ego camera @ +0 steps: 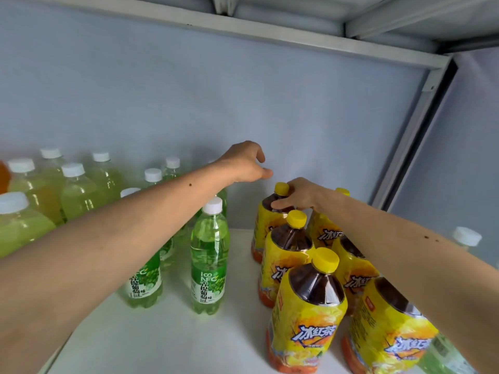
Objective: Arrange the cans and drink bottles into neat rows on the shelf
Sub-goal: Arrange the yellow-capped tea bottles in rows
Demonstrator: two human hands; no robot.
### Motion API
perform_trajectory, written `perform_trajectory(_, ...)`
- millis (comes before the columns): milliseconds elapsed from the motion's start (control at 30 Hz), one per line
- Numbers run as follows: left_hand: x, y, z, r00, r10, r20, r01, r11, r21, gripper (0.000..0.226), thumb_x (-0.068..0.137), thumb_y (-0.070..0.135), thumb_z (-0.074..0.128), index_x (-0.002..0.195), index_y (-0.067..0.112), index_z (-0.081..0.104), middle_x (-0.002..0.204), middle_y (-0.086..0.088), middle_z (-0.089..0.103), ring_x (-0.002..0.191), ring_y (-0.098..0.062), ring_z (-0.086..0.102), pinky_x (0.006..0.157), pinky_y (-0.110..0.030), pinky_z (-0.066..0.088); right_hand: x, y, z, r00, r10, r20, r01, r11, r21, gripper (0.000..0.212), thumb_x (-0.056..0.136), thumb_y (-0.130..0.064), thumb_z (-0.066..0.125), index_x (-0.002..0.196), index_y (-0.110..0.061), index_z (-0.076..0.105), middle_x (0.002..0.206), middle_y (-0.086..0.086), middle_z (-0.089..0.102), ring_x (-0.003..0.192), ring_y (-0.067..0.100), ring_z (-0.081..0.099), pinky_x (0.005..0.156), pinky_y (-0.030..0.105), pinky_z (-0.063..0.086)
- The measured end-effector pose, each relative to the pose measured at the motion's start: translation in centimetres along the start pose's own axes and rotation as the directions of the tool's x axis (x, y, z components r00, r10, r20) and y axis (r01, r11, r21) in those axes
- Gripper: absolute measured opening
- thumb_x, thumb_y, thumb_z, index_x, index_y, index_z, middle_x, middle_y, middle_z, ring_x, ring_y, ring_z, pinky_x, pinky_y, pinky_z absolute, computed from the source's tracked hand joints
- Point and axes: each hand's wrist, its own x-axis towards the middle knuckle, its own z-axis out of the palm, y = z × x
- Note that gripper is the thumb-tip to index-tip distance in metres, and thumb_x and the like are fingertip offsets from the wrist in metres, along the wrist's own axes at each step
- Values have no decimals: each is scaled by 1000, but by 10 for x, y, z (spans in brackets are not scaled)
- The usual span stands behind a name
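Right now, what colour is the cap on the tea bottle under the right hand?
Yellow; the cap shows clearly in the head view.

Both bare forearms reach forward from the lower corners. The left hand [244, 164] hangs raised, fingers loosely curled, thumb tip forward, holding nothing. The right hand [299, 197] sits lower, wrist bent down, fingers draped and curled round a bottle neck [279, 202]
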Motion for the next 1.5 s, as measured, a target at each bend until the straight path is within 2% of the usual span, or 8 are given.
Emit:
perform_trajectory(267,5,-12,-1,999,34,8,-34,998,-45,46,84,33,72,124,16,58,136,0,49,124,-18,50,88,-25,40,-8,-3,10,982,-68,-176,89,990,110,42,79,-36,78,107,-9,64,105,8,63,89,22,58,56,24,44)
perform_trajectory(400,8,-15,2,997,54,56,-51,997,-61,62,81,37,74,134,14,51,139,-4,51,125,-20,50,99,-30,43,-13,-14,-3,977,-61,-202,87,989,117,42,78,-38,78,103,-6,66,101,12,67,87,29,67,69,40,60)
perform_trajectory(533,14,-13,4,991,57,121,-53,998,-37,75,78,36,77,141,12,44,140,-7,51,124,-21,52,102,-33,43,-19,-32,-33,974,-113,-197,137,984,112,40,78,-41,77,104,-13,67,104,5,66,91,26,67,78,43,60)
perform_trajectory(633,16,-11,3,976,44,211,-35,998,-46,83,75,34,80,143,8,40,141,-10,51,124,-25,53,104,-38,43,-26,-45,-52,968,-166,-187,193,972,133,39,81,-37,76,108,-11,67,109,7,67,100,25,66,69,37,60)
perform_trajectory(767,18,-12,6,969,70,236,-58,997,-58,64,71,31,83,126,9,58,120,-9,65,108,-25,62,98,-42,49,-32,-55,-63,966,-192,-176,217,966,139,40,81,-35,75,110,-8,66,110,8,68,103,24,65,72,38,60)
perform_trajectory(967,19,-13,9,974,93,207,-80,994,-74,61,73,31,82,124,10,58,118,-8,66,107,-24,62,97,-43,49,-33,-58,-65,964,-188,-188,210,972,106,42,81,-35,75,112,-9,66,111,8,68,103,25,64,68,34,59)
perform_trajectory(1233,9,-18,6,971,123,204,-182,936,303,58,87,48,63,135,18,50,132,-3,58,116,-24,56,96,-44,47,-28,-44,-48,968,-136,-213,161,982,102,40,82,-34,75,111,-9,66,109,9,66,100,28,65,72,39,59)
perform_trajectory(1500,5,-16,2,968,124,216,-209,876,434,57,82,47,70,130,21,53,127,1,60,112,-23,58,87,-39,50,-8,-18,-4,978,-41,-205,51,998,44,46,78,-39,78,107,-6,65,108,15,66,98,32,66,78,45,59)
